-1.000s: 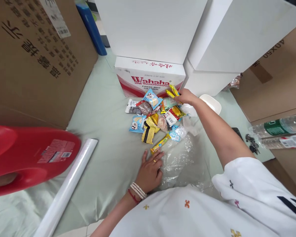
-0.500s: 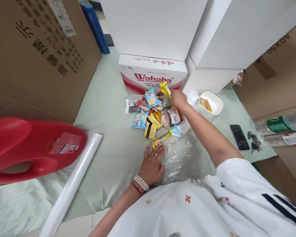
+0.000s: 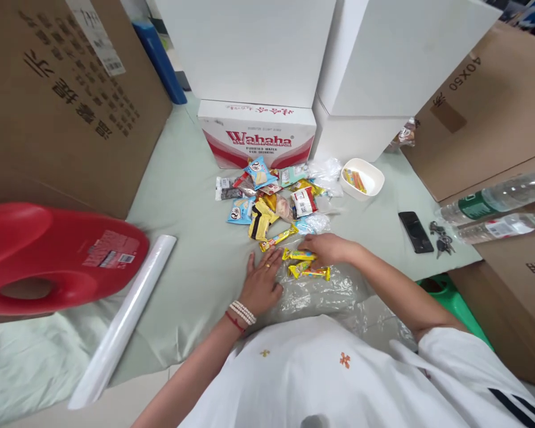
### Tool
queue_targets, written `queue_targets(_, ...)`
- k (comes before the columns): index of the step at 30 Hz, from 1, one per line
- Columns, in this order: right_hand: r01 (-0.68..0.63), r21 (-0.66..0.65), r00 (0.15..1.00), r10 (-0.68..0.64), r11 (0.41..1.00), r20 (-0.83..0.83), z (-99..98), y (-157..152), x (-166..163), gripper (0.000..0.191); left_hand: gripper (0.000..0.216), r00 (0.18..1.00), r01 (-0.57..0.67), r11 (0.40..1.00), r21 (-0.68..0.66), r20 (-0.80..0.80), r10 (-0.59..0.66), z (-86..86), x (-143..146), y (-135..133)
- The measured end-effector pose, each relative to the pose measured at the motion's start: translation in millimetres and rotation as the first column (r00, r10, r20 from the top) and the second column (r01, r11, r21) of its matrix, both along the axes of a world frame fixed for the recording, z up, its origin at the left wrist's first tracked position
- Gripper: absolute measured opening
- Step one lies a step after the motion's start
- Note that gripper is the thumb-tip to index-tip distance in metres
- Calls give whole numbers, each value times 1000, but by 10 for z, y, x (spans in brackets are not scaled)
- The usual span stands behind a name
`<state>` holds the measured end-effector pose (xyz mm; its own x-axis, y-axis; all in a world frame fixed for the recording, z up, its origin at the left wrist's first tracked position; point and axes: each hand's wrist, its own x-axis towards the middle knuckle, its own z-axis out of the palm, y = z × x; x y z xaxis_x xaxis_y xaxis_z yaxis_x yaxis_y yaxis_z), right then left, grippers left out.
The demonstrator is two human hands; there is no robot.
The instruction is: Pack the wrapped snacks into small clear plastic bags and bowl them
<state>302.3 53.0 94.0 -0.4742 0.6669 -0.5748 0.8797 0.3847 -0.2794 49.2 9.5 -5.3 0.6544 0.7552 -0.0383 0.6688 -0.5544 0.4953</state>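
Observation:
My right hand is low over the clear plastic bag, its fingers closed on a few small yellow snack packets that rest on the plastic. Palm down on the cloth, my left hand lies with fingers spread and holds nothing. Just beyond its fingertips is a single yellow stick packet. Farther off sits a loose pile of wrapped snacks, among them a blue packet, a black-and-yellow packet and a red-and-white packet.
A white bowl holds orange-yellow sticks. Behind the pile stands a Wahaha carton. To the right are a phone, keys and plastic bottles. A red jug and a white roll lie left.
My right hand has come back from the pile toward my body, bringing the yellow packets down onto the clear plastic. The left hand stays flat on the cloth. The view has shifted slightly.

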Motion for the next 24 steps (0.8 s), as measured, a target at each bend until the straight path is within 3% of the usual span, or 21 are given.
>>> queue_targets(7,19,260,999,-9,965,-36,-184,-339,-23,79,73,998,-42,998,48,-51,45,9,28,-25)
queue_targets(14,84,390,991,-37,917,-128,-341,-495,-60,43,72,994,-70,995,68,-80,76,18,51,-84)
queue_targets(21,-10,447,988,78,894,-134,-524,-655,-110,53,71,993,-96,993,74,-65,101,-46,-89,-128)
queue_targets(24,-42,446,973,138,894,-184,-548,-667,-39,53,74,993,-110,983,147,-19,114,-60,-258,-199)
